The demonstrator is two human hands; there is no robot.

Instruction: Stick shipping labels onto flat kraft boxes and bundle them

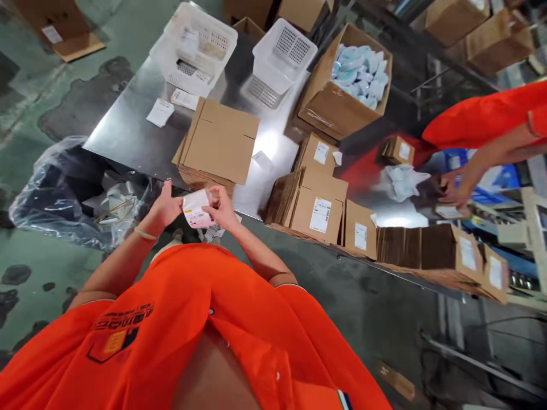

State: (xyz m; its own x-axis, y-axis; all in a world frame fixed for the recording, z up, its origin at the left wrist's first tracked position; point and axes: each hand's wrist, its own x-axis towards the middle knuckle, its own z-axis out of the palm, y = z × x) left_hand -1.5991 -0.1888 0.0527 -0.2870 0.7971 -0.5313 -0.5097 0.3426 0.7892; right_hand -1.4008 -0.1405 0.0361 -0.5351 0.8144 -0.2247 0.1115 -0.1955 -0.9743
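Note:
In front of my waist is a small stack of white printed labels with a yellow mark and black print. My left hand holds it at its left side, thumb pointing up and away, the other fingers partly hidden behind the labels. My right hand pinches the right edge between thumb and fingers. Just beyond my hands, a pile of flat folded cartons lies at the table edge. More labels rest on the metal table behind it.
A plastic-lined bin stands at left. White baskets and a carton of wrapped pieces are at the back. Labelled cartons line the front edge. A co-worker's hands work at right beside a clear plastic bag.

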